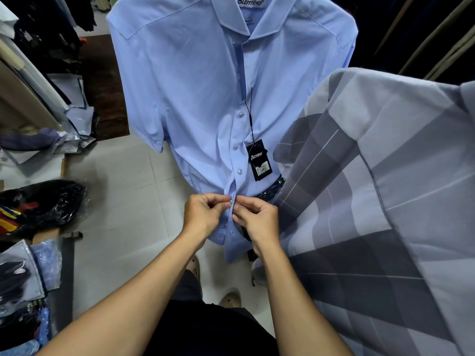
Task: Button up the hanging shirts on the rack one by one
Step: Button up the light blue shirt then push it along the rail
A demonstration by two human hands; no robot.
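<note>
— What's the room like?
— A pale tiled floor (pixel 123 201) runs down the middle of the frame, with bagged clothes (pixel 38 201) piled along the left edge and a brown mat (pixel 102 86) at upper left.

— And the shirt being worked on?
— The light blue shirt (pixel 192 86) hangs in the upper centre, front facing the camera, with a black price tag (pixel 259 160) dangling on a cord right of the placket. Three buttons above the hands look fastened.

— The hands?
— Both meet at the placket, low in the centre. The left hand (pixel 203 214) has its fingers curled, pinching the shirt's edge at a small button (pixel 231 201). The right hand (pixel 259 219) pinches the opposite edge, thumb and forefinger right beside that button.

— Anything else?
— A grey checked shirt (pixel 385 188) fills the right side, overlapping the blue one's lower right edge.
</note>
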